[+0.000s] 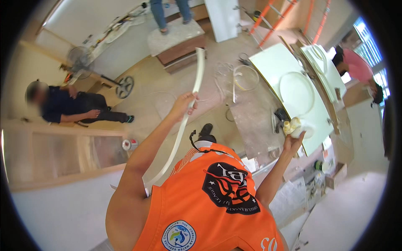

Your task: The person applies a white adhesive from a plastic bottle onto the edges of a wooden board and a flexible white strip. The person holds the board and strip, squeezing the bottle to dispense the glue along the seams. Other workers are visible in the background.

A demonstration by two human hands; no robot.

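Note:
My left hand (183, 105) is closed around a long white strip of edging (199, 71). One end of the strip rises above the fist, and the rest curves down past my forearm toward my side. At the right, my right hand (292, 143) grips a white plastic bottle (308, 129) with yellow-stained knobby parts, perhaps its neck and cap. The bottle is over the edge of a pale green-white panel (293, 75). On that panel lies a loop of white strip (281, 88).
A second panel (318, 69) lies beyond, with a person in pink bending past it. Orange ladders (272, 25) stand at the back. Someone stands on a low platform (176, 39); another person sits at left near a fan (79, 60). A can (130, 144) rests by the wooden frame (71, 157).

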